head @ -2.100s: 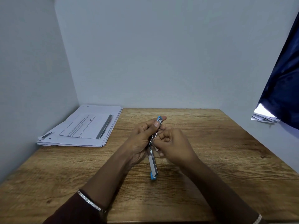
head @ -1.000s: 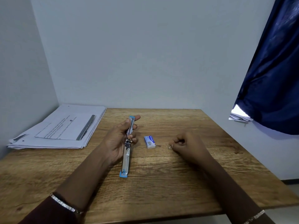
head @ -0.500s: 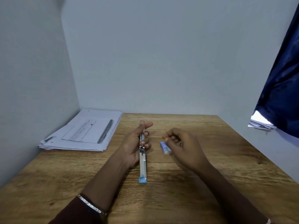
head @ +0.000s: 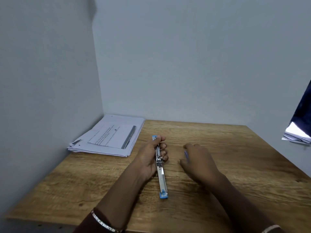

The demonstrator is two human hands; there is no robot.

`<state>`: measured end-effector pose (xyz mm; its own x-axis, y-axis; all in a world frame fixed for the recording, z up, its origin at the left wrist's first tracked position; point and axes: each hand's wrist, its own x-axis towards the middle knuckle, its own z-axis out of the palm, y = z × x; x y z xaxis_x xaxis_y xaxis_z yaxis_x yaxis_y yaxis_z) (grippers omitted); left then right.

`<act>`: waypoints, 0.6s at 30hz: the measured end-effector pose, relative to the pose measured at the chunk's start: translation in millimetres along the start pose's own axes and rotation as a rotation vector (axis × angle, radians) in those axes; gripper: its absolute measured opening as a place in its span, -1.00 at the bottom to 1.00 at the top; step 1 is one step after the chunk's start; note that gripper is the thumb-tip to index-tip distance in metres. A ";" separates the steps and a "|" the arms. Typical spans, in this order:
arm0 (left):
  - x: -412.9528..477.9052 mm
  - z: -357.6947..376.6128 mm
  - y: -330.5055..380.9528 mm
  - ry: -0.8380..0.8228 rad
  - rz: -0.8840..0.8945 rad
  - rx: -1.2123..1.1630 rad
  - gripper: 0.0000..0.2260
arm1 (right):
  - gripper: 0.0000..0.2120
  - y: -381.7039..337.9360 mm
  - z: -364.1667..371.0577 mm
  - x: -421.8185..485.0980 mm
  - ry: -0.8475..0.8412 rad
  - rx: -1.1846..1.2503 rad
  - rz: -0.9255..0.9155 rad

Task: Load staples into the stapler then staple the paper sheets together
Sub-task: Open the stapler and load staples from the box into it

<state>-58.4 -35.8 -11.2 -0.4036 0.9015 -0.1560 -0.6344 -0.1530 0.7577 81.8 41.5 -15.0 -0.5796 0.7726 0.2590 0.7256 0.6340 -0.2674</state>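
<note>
We see a wooden table [head: 235,158] set into a corner of plain pale walls [head: 168,64]. At the right edge hangs a dark blue curtain [head: 303,111], and beneath it a small heap of white papers [head: 296,137] rests on a ledge.

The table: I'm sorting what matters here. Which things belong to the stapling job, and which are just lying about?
For the job:
stapler, opened out, held by the left hand
staple box under the right hand
paper stack

Lying about:
dark curtain
papers on the sill
</note>
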 end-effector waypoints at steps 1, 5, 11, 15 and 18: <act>0.7 0.0 -0.5 0.001 0.001 0.011 -0.82 | -0.55 1.5 1.3 -0.7 0.014 0.035 0.000; 2.3 -3.5 -1.6 0.010 0.009 0.067 -0.86 | -0.56 7.6 -0.7 -4.8 0.083 0.199 -0.012; 5.0 -4.9 -11.6 0.019 0.009 0.225 -0.89 | -0.63 9.8 -7.5 -8.7 0.232 0.610 -0.089; 4.2 -6.4 -10.9 -0.029 0.068 0.254 -0.78 | -0.59 5.7 -6.8 -10.5 0.258 0.690 -0.164; 3.7 -6.8 -10.9 -0.078 0.091 0.242 -0.82 | -0.58 4.3 -6.3 -12.3 0.274 0.726 -0.191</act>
<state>-57.5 -33.5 -24.3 -0.3941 0.9183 -0.0384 -0.4178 -0.1417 0.8974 94.3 34.5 -13.6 -0.4888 0.6729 0.5552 0.1453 0.6903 -0.7088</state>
